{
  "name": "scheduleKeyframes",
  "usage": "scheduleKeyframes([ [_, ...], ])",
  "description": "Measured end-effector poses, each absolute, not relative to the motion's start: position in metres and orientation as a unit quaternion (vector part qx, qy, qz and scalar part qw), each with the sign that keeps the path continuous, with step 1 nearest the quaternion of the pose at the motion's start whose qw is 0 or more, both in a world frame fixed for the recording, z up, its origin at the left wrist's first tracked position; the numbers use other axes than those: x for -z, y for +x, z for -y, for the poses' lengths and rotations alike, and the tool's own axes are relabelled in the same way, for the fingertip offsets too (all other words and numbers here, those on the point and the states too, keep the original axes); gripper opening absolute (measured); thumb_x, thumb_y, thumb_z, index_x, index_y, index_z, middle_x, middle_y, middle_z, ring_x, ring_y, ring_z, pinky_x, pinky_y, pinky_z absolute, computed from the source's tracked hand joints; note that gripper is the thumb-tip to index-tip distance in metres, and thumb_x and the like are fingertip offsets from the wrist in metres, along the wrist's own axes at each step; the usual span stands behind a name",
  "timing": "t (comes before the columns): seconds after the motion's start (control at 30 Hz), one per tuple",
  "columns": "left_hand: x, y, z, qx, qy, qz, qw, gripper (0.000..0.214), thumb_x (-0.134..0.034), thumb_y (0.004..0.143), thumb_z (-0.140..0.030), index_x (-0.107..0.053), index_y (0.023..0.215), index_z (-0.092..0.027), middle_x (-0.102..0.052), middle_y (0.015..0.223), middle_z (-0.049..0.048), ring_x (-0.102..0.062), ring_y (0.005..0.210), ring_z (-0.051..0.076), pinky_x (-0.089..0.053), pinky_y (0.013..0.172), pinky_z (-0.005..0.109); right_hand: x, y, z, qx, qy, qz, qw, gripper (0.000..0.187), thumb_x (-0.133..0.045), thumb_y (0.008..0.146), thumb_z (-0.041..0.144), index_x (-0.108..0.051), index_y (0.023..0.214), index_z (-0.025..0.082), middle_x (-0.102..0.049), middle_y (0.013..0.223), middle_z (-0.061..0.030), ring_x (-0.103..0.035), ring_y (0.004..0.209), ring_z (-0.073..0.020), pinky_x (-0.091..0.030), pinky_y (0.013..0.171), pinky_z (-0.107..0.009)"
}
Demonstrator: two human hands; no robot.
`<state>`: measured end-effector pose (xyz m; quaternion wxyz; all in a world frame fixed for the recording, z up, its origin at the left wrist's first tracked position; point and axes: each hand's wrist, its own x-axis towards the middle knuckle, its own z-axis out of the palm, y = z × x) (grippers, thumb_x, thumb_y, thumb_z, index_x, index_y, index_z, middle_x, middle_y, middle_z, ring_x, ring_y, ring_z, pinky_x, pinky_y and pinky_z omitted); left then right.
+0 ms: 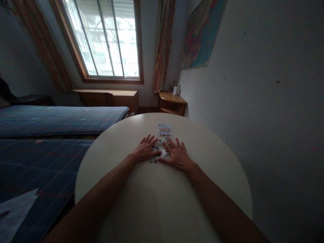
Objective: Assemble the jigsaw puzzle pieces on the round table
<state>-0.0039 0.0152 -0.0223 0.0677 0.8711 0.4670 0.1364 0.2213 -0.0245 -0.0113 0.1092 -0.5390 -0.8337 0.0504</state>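
Note:
Small multicoloured pieces that look like jigsaw puzzle pieces [159,145] lie in a loose patch on the round white table [162,199]. Over the left side of the patch rests my left hand [146,149], palm down with its fingers spread. My right hand [176,154] lies flat on the right side, fingers also apart, touching or covering some of the pieces. The thumbs point toward each other across the patch. What lies under the palms is hidden. Just beyond the hands is a small colourful picture card or packet [164,129], flat on the tabletop.
Beds with blue plaid covers [60,119] stand left of the table, with white paper [20,209] on the nearer one. A wooden desk [121,92] is under the window [106,40]. A corner shelf [173,98] and a wall [253,118] bound the right side.

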Motion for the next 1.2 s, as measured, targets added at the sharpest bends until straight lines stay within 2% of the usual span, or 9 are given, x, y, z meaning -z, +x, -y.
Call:
scheduleKeyframes([
  [0.1, 0.02, -0.005, -0.012, -0.143, 0.876, -0.456, 0.065, 0.085, -0.043, 0.09, -0.073, -0.025, 0.156, -0.023, -0.016, 0.164, 0.0092, -0.002, 0.152, 0.029, -0.009, 0.122, 0.049, 0.013, 0.224, 0.02, -0.067, -0.565, 0.816, 0.104, 0.101, -0.044, 0.073, 0.089, -0.027, 0.155, 0.033, -0.017, 0.164, -0.009, -0.004, 0.147, -0.0498, -0.007, 0.112, -0.072],
  [0.2, 0.015, -0.006, -0.008, -0.131, 0.904, -0.401, 0.072, 0.092, -0.053, 0.082, -0.076, -0.023, 0.156, -0.03, -0.014, 0.164, 0.0037, -0.002, 0.152, 0.028, -0.004, 0.122, 0.048, 0.011, 0.226, 0.017, -0.074, -0.568, 0.814, 0.098, 0.099, -0.044, 0.074, 0.088, -0.026, 0.155, 0.034, -0.022, 0.163, -0.0096, -0.012, 0.147, -0.0478, -0.011, 0.112, -0.07],
  [0.33, 0.012, -0.005, -0.007, -0.116, 0.906, -0.399, 0.077, 0.106, -0.059, 0.073, -0.081, -0.021, 0.157, -0.028, -0.012, 0.164, 0.0065, -0.002, 0.152, 0.032, -0.005, 0.122, 0.052, 0.006, 0.229, 0.014, -0.075, -0.539, 0.834, 0.089, 0.097, -0.043, 0.077, 0.086, -0.027, 0.155, 0.032, -0.024, 0.162, -0.0093, -0.018, 0.147, -0.0429, -0.013, 0.116, -0.063],
  [0.53, 0.016, -0.002, -0.014, -0.115, 0.888, -0.438, 0.076, 0.095, -0.049, 0.083, -0.078, -0.022, 0.156, -0.024, -0.013, 0.164, 0.0074, -0.001, 0.152, 0.029, -0.008, 0.122, 0.048, 0.002, 0.234, 0.013, -0.079, -0.448, 0.888, 0.064, 0.104, -0.051, 0.069, 0.088, -0.028, 0.154, 0.034, -0.02, 0.164, -0.0084, -0.011, 0.15, -0.0379, -0.005, 0.118, -0.06],
  [0.7, 0.018, -0.002, -0.016, -0.109, 0.884, -0.449, 0.077, 0.076, -0.026, 0.096, -0.071, -0.025, 0.156, -0.024, -0.013, 0.165, 0.0078, 0.002, 0.152, 0.028, -0.006, 0.122, 0.049, 0.002, 0.234, 0.011, -0.085, -0.469, 0.876, 0.079, 0.099, -0.051, 0.072, 0.086, -0.03, 0.154, 0.033, -0.022, 0.163, -0.01, -0.018, 0.149, -0.0329, -0.009, 0.118, -0.058],
  [0.77, 0.016, -0.003, -0.014, -0.106, 0.887, -0.443, 0.074, 0.076, -0.028, 0.094, -0.073, -0.023, 0.156, -0.029, -0.008, 0.165, 0.0052, 0.004, 0.152, 0.027, -0.003, 0.122, 0.049, 0.003, 0.234, 0.009, -0.083, -0.487, 0.865, 0.092, 0.095, -0.048, 0.076, 0.085, -0.032, 0.153, 0.032, -0.026, 0.162, -0.01, -0.022, 0.148, -0.0322, -0.012, 0.118, -0.057],
  [0.9, 0.015, -0.003, -0.011, -0.101, 0.888, -0.445, 0.06, 0.09, -0.046, 0.083, -0.08, -0.021, 0.156, -0.035, -0.005, 0.166, 0.0023, 0.005, 0.151, 0.029, 0.001, 0.121, 0.052, 0.006, 0.237, 0.005, -0.067, -0.519, 0.844, 0.121, 0.085, -0.05, 0.081, 0.08, -0.038, 0.15, 0.033, -0.034, 0.159, -0.0086, -0.029, 0.146, -0.0321, -0.019, 0.117, -0.054],
  [1.07, 0.018, 0.0, -0.014, -0.099, 0.865, -0.488, 0.054, 0.08, -0.038, 0.089, -0.076, -0.024, 0.155, -0.034, -0.007, 0.165, 0.003, 0.004, 0.151, 0.031, -0.004, 0.121, 0.052, 0.01, 0.241, 0.001, -0.045, -0.535, 0.828, 0.16, 0.071, -0.053, 0.084, 0.072, -0.052, 0.142, 0.032, -0.045, 0.152, -0.0074, -0.039, 0.14, -0.0305, -0.028, 0.115, -0.048],
  [1.2, 0.019, 0.002, -0.016, -0.097, 0.846, -0.522, 0.057, 0.08, -0.036, 0.09, -0.077, -0.022, 0.156, -0.033, -0.006, 0.165, 0.0046, 0.005, 0.151, 0.033, -0.009, 0.12, 0.053, 0.011, 0.241, -0.001, -0.034, -0.549, 0.817, 0.175, 0.064, -0.052, 0.088, 0.067, -0.058, 0.137, 0.025, -0.05, 0.147, -0.0117, -0.044, 0.137, -0.0294, -0.03, 0.114, -0.046],
])
